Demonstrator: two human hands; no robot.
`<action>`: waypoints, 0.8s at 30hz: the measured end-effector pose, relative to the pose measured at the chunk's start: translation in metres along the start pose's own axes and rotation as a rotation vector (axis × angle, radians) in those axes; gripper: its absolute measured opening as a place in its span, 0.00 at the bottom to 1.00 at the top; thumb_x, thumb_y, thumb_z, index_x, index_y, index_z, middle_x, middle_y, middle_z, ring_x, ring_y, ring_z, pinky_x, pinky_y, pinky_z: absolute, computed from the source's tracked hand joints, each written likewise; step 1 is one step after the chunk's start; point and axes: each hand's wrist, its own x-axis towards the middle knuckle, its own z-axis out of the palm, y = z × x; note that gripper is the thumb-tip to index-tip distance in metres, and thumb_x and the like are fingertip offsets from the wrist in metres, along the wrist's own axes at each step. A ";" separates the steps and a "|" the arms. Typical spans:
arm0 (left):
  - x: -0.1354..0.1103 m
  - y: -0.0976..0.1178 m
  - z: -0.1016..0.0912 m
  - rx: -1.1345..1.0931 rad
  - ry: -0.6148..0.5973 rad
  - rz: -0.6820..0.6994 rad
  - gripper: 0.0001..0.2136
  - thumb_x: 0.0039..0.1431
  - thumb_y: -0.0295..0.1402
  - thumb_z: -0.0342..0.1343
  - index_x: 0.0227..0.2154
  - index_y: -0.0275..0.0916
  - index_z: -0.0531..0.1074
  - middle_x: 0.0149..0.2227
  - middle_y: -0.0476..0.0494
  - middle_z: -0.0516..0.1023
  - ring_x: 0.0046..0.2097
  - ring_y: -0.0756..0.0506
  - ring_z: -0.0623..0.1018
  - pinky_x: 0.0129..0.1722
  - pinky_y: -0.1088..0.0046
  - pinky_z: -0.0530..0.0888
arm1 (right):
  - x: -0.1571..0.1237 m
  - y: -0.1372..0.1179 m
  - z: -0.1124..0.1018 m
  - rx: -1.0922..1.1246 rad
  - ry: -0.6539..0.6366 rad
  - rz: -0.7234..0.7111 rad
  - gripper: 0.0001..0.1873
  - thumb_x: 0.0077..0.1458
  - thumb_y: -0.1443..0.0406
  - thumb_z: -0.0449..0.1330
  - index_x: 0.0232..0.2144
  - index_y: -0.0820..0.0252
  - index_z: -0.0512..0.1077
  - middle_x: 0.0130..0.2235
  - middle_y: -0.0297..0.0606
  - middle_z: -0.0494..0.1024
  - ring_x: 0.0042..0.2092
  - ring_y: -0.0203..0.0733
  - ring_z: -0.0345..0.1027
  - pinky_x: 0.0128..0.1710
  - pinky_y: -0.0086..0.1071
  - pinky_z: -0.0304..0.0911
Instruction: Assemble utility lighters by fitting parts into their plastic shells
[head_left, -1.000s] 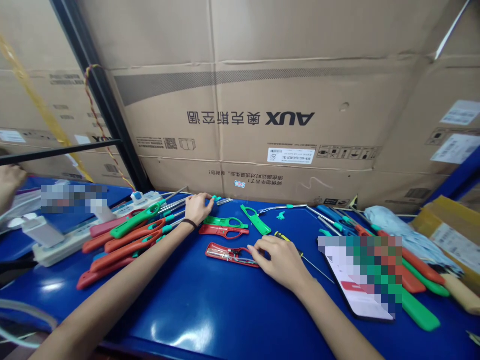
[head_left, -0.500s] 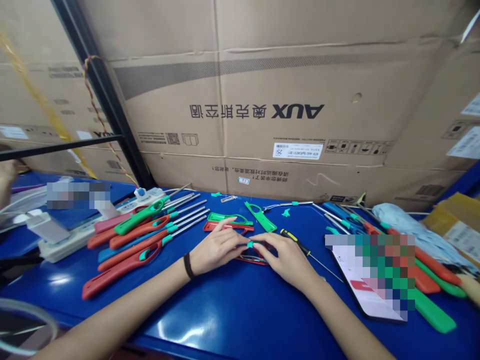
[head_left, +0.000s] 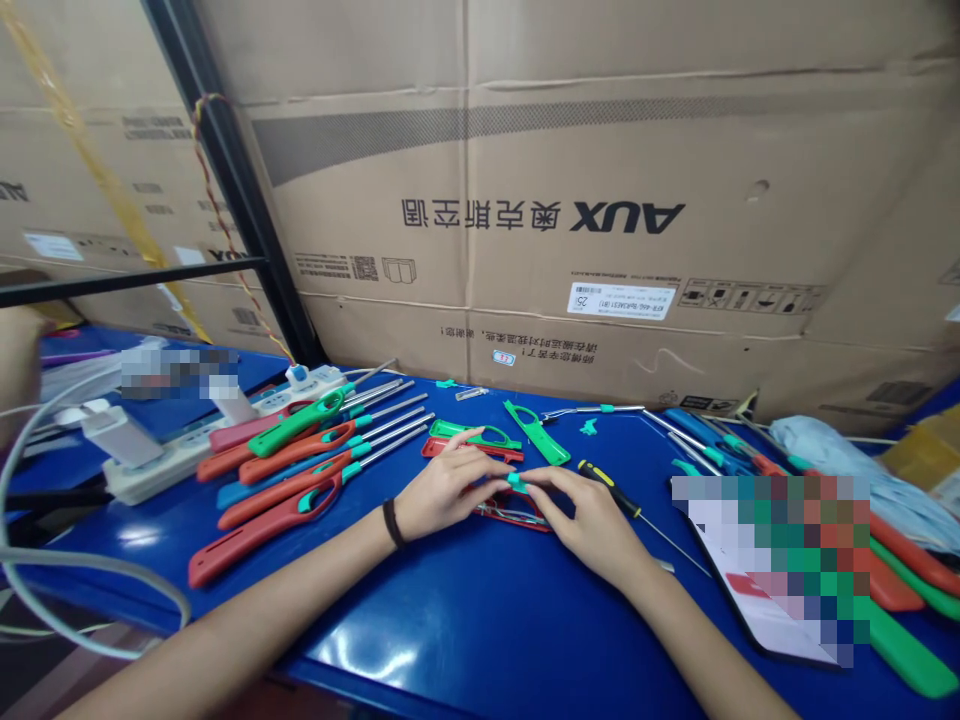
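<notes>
My left hand, with a dark band at the wrist, pinches one side of a small teal plastic trigger piece. From the other side my right hand holds the same piece between thumb and fingers. Just below the fingertips lies an open red lighter handle shell with a thin metal rod or wire inside, partly covered by the hands. Beyond my left hand are a green half shell and another red half shell. A further green shell lies beyond the right hand.
Several long-necked lighters lie at left beside a power strip. At right are a yellow-black screwdriver, a partly blurred phone and more lighters. Cardboard boxes stand behind. Another person's blurred hand shows far left.
The view has turned slightly left, so everything sits further right, and a pale cable loop shows more at left. Both hands keep hold of the teal piece, which is now more visible.
</notes>
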 end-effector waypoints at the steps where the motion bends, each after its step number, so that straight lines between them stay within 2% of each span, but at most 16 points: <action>1: 0.000 -0.001 0.001 -0.013 0.019 -0.017 0.08 0.64 0.30 0.51 0.45 0.39 0.70 0.37 0.46 0.80 0.39 0.49 0.79 0.59 0.59 0.62 | -0.001 -0.001 0.000 0.006 -0.007 0.017 0.11 0.59 0.64 0.55 0.45 0.52 0.71 0.41 0.35 0.80 0.43 0.41 0.74 0.46 0.34 0.67; 4: -0.001 -0.001 0.002 -0.059 0.026 -0.052 0.12 0.64 0.29 0.50 0.49 0.40 0.67 0.37 0.47 0.80 0.41 0.49 0.78 0.59 0.58 0.62 | -0.002 -0.001 0.001 0.027 -0.040 0.045 0.17 0.57 0.64 0.57 0.50 0.51 0.65 0.39 0.32 0.80 0.41 0.40 0.75 0.44 0.34 0.67; 9: -0.002 0.000 0.003 -0.084 -0.017 -0.062 0.11 0.64 0.29 0.50 0.49 0.41 0.67 0.36 0.48 0.80 0.41 0.48 0.78 0.58 0.59 0.62 | 0.000 0.000 0.002 0.051 -0.019 0.032 0.04 0.59 0.63 0.56 0.38 0.53 0.69 0.38 0.32 0.80 0.41 0.39 0.75 0.42 0.31 0.68; 14: -0.003 -0.003 0.003 -0.113 -0.082 -0.091 0.10 0.65 0.30 0.49 0.48 0.41 0.67 0.34 0.49 0.79 0.39 0.49 0.78 0.58 0.61 0.61 | 0.000 0.001 -0.002 -0.079 -0.037 0.027 0.05 0.58 0.63 0.57 0.33 0.53 0.73 0.35 0.30 0.81 0.37 0.38 0.75 0.40 0.30 0.67; 16: -0.002 -0.002 0.002 -0.101 -0.096 -0.100 0.09 0.64 0.31 0.51 0.46 0.40 0.68 0.33 0.49 0.78 0.38 0.49 0.77 0.57 0.62 0.61 | -0.001 0.001 -0.005 -0.137 -0.056 0.011 0.05 0.58 0.63 0.57 0.33 0.52 0.73 0.35 0.29 0.80 0.37 0.38 0.75 0.39 0.30 0.66; 20: 0.000 0.001 -0.005 -0.022 -0.100 -0.092 0.09 0.58 0.38 0.58 0.36 0.38 0.71 0.35 0.45 0.76 0.40 0.47 0.74 0.49 0.66 0.66 | -0.001 0.000 -0.010 -0.242 -0.072 -0.010 0.06 0.58 0.63 0.57 0.32 0.52 0.74 0.33 0.31 0.79 0.35 0.38 0.73 0.36 0.30 0.65; 24: 0.000 0.004 -0.007 0.013 -0.190 -0.029 0.12 0.53 0.42 0.61 0.33 0.39 0.73 0.34 0.46 0.73 0.41 0.45 0.71 0.47 0.67 0.64 | -0.001 -0.001 -0.010 -0.302 -0.074 -0.054 0.04 0.56 0.65 0.59 0.30 0.54 0.74 0.33 0.33 0.78 0.38 0.40 0.71 0.38 0.33 0.64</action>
